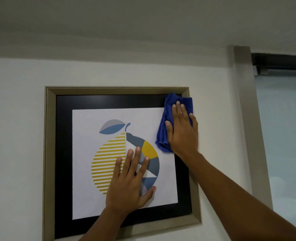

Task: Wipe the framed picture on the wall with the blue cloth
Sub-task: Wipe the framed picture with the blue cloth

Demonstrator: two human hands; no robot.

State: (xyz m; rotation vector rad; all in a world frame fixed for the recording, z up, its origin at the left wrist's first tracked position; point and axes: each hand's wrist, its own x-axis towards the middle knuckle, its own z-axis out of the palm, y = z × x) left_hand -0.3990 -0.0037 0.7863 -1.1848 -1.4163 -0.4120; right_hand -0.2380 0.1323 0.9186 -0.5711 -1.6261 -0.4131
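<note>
- No brand, label or readable writing is seen anywhere on the picture or the cloth.
- A framed picture (119, 101) is hung flat on a white wall (16, 119), roughly square, with its edges close to upright and level; from the low viewpoint it appears slightly skewed.
- The frame is pale beige, a wide black border lies inside it, and a white sheet in the middle carries a stylised fruit made of yellow stripes and blue, grey and yellow wedges, with a blue-grey leaf at the top.
- A blue cloth (164, 129) is bunched at the upper right part of the picture, with its long axis running up and down; it overlaps the black border, the white sheet's corner and the frame's inner right edge.
- The right hand (182, 129) is laid flat and open on the cloth, fingers extended upward and held close together, pressing it against the picture rather than gripping it.
- The left hand (131, 181) is pressed flat on the lower middle of the print, fingers spread apart and pointing up, thumb out to the right, with nothing held.
- The two hands are set well apart.
</note>
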